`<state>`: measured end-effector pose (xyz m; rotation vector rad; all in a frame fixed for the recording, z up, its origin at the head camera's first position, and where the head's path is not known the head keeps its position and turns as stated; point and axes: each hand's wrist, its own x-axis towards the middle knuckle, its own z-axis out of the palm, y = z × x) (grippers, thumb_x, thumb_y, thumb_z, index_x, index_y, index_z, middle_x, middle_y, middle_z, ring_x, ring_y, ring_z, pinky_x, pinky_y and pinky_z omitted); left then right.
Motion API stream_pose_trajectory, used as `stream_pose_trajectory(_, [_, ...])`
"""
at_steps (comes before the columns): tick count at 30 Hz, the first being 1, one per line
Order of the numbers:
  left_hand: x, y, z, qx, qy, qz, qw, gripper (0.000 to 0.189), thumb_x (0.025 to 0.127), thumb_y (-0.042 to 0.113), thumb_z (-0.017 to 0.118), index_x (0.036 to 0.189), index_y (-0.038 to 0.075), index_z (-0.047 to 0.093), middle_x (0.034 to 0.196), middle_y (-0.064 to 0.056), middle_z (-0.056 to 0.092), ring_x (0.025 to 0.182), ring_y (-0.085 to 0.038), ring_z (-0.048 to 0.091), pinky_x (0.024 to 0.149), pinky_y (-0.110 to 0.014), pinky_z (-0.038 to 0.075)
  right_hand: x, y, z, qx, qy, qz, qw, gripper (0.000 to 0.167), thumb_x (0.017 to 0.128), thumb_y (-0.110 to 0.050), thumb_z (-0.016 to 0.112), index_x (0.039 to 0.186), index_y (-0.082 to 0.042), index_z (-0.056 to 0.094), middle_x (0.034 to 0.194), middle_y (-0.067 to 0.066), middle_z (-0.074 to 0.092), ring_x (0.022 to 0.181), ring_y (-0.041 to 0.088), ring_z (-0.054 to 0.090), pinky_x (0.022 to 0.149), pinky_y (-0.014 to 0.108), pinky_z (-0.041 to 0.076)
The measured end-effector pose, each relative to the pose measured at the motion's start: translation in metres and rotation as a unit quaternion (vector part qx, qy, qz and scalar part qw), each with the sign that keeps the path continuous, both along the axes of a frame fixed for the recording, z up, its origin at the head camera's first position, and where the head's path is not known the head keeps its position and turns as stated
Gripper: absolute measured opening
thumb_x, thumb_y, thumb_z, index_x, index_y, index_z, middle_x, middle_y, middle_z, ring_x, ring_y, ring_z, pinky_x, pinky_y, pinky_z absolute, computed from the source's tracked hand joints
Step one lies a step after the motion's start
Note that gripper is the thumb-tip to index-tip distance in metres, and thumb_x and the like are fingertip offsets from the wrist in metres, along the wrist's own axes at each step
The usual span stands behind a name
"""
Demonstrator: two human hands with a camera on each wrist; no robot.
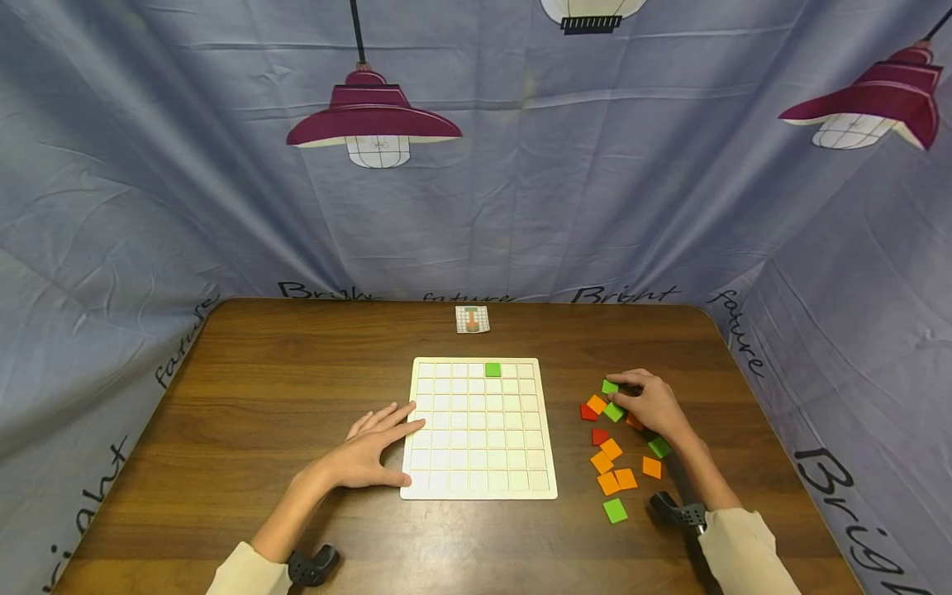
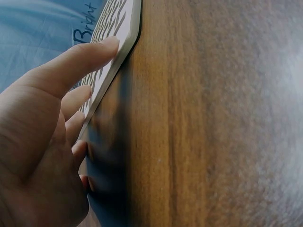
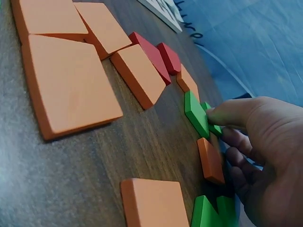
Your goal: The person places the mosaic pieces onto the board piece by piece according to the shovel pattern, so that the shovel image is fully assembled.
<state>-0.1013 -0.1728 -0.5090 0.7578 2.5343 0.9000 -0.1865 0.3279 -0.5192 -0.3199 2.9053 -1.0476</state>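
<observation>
A white grid board (image 1: 480,492) lies on the table with one green square tile (image 1: 493,369) in its top row. My left hand (image 1: 372,454) rests at the board's left edge, fingers spread and thumb on the lower left corner; the left wrist view also has the thumb (image 2: 102,52) on the rim. To the right of the board, my right hand (image 1: 654,406) pinches a green tile (image 1: 610,386) between thumb and index finger, at the far end of the loose tiles. Another green tile (image 1: 613,412) lies just below the thumb. In the right wrist view the fingers partly hide the pinched tile (image 3: 215,128).
Several orange tiles (image 1: 602,462), red tiles (image 1: 599,436) and more green tiles (image 1: 615,511) lie scattered right of the board. A small card (image 1: 472,320) with a coloured grid pattern lies at the table's back edge. A printed curtain (image 1: 476,207) hangs behind.
</observation>
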Motion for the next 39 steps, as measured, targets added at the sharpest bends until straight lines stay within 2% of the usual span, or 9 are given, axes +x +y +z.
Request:
stream_pose_trajectory(8, [0.000,0.000,0.000,0.000,-0.002,0.001,1.0000,0.084,0.082,0.040,0.079,0.153,0.015,0.042,0.164,-0.010,0.021,0.149,-0.041,0.010,0.111,-0.069,0.004,-0.005,-0.008,0.000,0.018,0.044,-0.011,0.9988,0.033,0.089,-0.011,0.074,0.120,-0.001,0.072,0.119,0.020,0.064,0.098,0.035,0.063,0.080,0.051,0.052])
stream_pose_trajectory(17, [0.000,-0.001,-0.001,0.002,0.000,-0.003,1.0000,0.084,0.082,0.039,0.079,0.154,0.015,0.042,0.164,-0.009,0.020,0.149,-0.041,0.009,0.111,-0.069,0.004,-0.016,-0.045,0.015,-0.023,0.048,0.005,0.9986,0.033,0.089,-0.012,0.072,0.121,-0.003,0.073,0.120,0.017,0.064,0.096,0.032,0.063,0.075,0.042,0.051])
stream_pose_trajectory(25, [0.000,-0.001,-0.001,0.004,-0.001,-0.004,1.0000,0.084,0.082,0.040,0.079,0.153,0.014,0.042,0.164,-0.010,0.020,0.149,-0.042,0.009,0.110,-0.070,0.004,-0.027,-0.089,0.022,-0.057,0.040,0.055,0.9961,0.034,0.088,-0.013,0.073,0.121,-0.004,0.073,0.119,0.013,0.064,0.097,0.030,0.063,0.078,0.042,0.053])
stream_pose_trajectory(34, [-0.002,-0.001,-0.002,0.004,0.000,-0.005,1.0000,0.084,0.083,0.040,0.078,0.154,0.014,0.042,0.164,-0.011,0.020,0.149,-0.041,0.009,0.111,-0.069,0.003,-0.039,-0.134,0.020,-0.077,0.025,0.107,0.9910,0.033,0.091,-0.011,0.069,0.123,-0.004,0.071,0.120,0.012,0.062,0.098,0.031,0.059,0.080,0.045,0.051])
stream_pose_trajectory(39, [-0.001,-0.001,-0.002,0.002,-0.004,-0.004,1.0000,0.084,0.082,0.040,0.078,0.154,0.014,0.041,0.164,-0.010,0.019,0.149,-0.041,0.008,0.111,-0.069,0.002,-0.042,-0.157,0.017,-0.098,0.009,0.122,0.9877,0.033,0.091,-0.010,0.068,0.124,-0.003,0.070,0.119,0.010,0.062,0.105,0.029,0.061,0.090,0.046,0.051])
